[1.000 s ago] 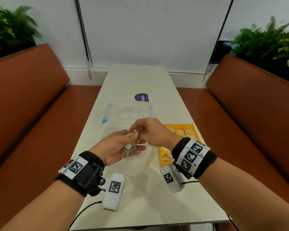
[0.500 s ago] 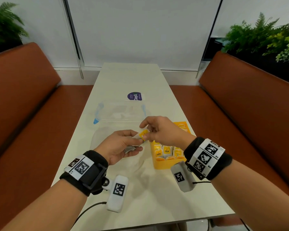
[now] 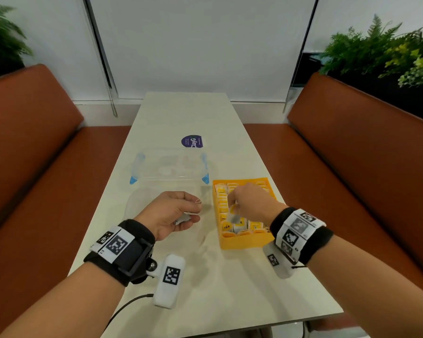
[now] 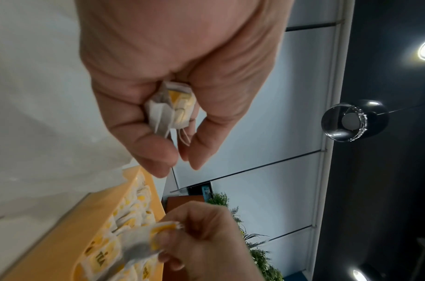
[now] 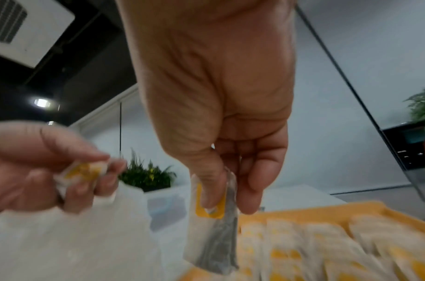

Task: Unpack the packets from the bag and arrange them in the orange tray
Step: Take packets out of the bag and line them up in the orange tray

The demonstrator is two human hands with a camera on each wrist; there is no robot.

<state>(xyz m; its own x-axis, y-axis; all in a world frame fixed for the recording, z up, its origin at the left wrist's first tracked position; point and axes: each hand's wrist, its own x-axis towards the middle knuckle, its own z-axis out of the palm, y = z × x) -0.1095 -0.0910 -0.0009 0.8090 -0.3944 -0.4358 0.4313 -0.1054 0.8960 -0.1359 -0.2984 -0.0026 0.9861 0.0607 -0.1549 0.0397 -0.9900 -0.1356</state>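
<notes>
The orange tray [image 3: 244, 241] sits on the table at the right, holding several rows of white-and-yellow tea packets [image 3: 226, 226]. My right hand [image 3: 235, 206] hovers over the tray and pinches one tea packet [image 5: 214, 237] by its yellow tag, so it hangs just above the rows. To the left of the tray, my left hand [image 3: 193, 211] is palm up with its fingers curled round a small bunch of packets [image 4: 173, 108]. The clear plastic bag [image 3: 139, 203] lies crumpled on the table under the left hand.
A clear plastic box with blue clips [image 3: 169, 167] stands behind the bag, and a round purple sticker [image 3: 192, 141] lies beyond it. Orange benches run along both sides of the narrow white table [image 3: 230, 289].
My right hand took one packet out of the left hand and carried it right, over the tray. The left hand stayed in place with the other packets.
</notes>
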